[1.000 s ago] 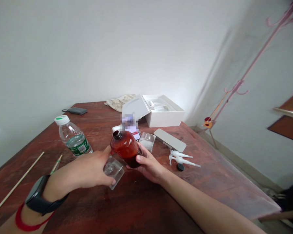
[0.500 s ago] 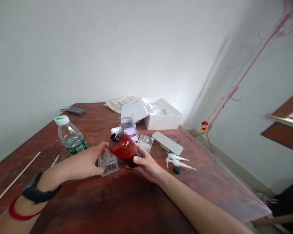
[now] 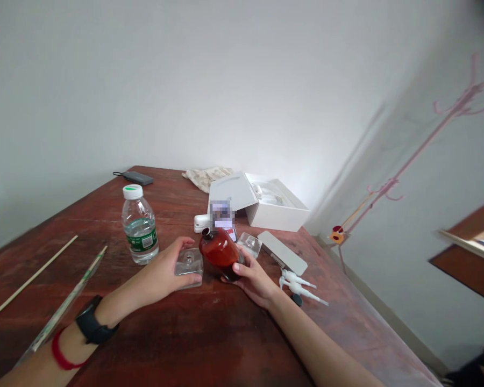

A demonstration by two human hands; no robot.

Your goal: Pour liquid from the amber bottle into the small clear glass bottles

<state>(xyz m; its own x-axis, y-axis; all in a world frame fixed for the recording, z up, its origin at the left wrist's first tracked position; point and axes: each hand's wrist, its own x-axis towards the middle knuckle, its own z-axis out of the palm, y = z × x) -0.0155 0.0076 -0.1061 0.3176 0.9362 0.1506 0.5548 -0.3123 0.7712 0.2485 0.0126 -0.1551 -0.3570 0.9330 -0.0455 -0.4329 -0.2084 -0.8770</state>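
Observation:
My right hand (image 3: 253, 280) wraps the lower side of an amber glass bottle (image 3: 219, 252), which has a black neck tilted up and to the left. My left hand (image 3: 163, 271) lies over a square clear plastic piece (image 3: 189, 267), its fingers curled across the top, just left of the bottle. A second clear plastic piece (image 3: 249, 244) sits beyond the bottle, partly hidden by it. A black watch (image 3: 92, 323) and a red band (image 3: 60, 352) circle my left wrist.
A water bottle (image 3: 140, 226) stands left of my hands, with thin sticks (image 3: 30, 280) beyond my left forearm. White pump parts (image 3: 296, 287) and a silver-grey case (image 3: 282, 252) lie to the right. An open white box (image 3: 266, 207) stands at the back of the reddish wooden table.
The view has swung and pulled back, so the table looks farther away. The left hand has settled the clear piece flat beside the bottle, and the right hand still holds the bottle.

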